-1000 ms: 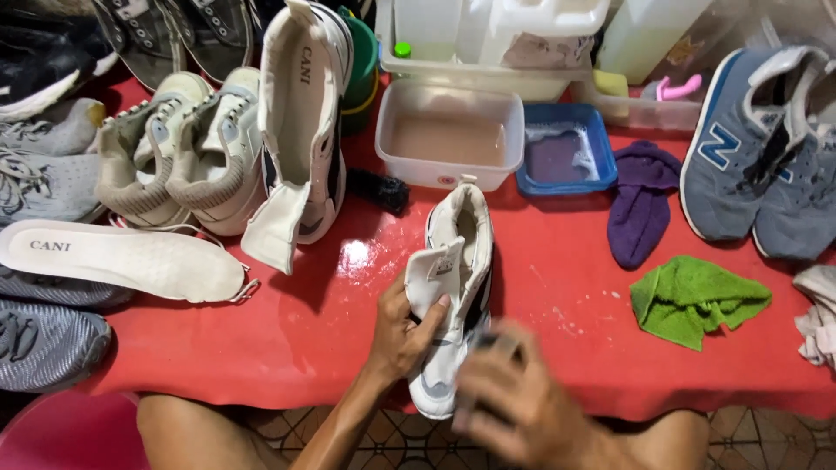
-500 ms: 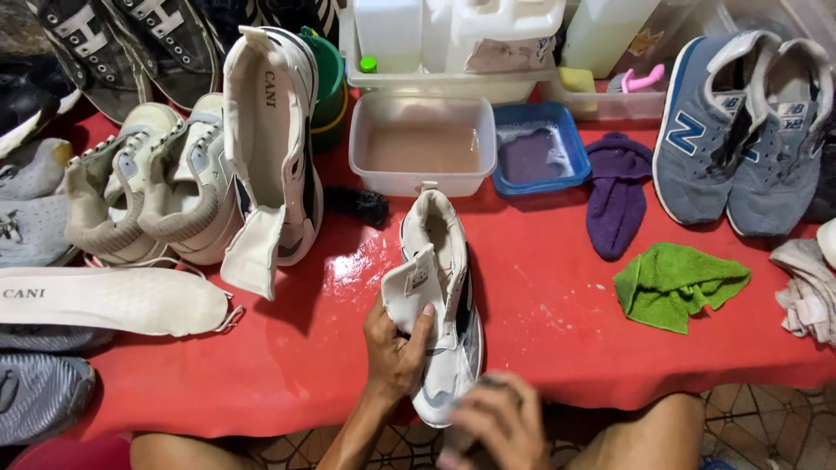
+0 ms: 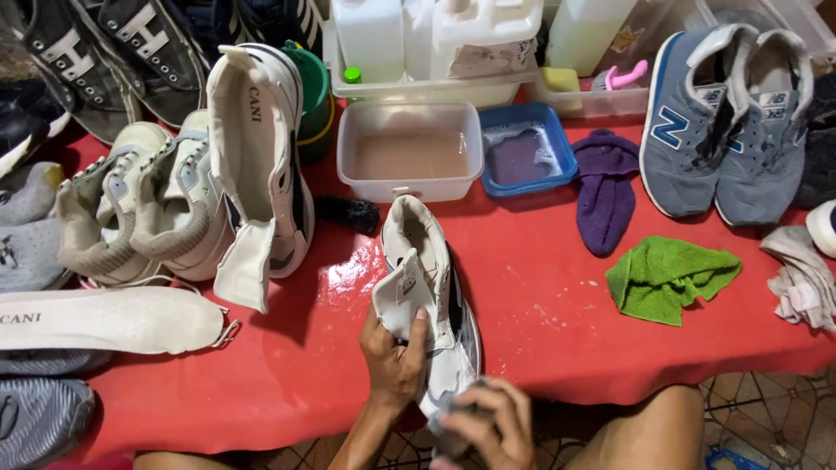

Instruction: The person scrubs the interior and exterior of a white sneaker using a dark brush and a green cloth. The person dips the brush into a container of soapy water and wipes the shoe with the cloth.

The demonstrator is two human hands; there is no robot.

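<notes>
White laceless sneaker [image 3: 431,305] lies near on the wet red table [image 3: 557,305], our left hand [image 3: 394,361] gripping its tongue for steadiness while our right hand [image 3: 488,426] clenches a grey rag [image 3: 453,409] against its toe.

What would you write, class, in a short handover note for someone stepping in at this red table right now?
Left hand: grip on the tongue of the white sneaker, which lies on the red table.
Right hand: at the shoe's near end, blurred, pressing something grey I cannot identify.
Nearby: clear tub of cloudy water, blue tub, green cloth, purple cloth.
Done: table around the shoe is wet.
Left: cannot tell how clean the shoe is.
</notes>
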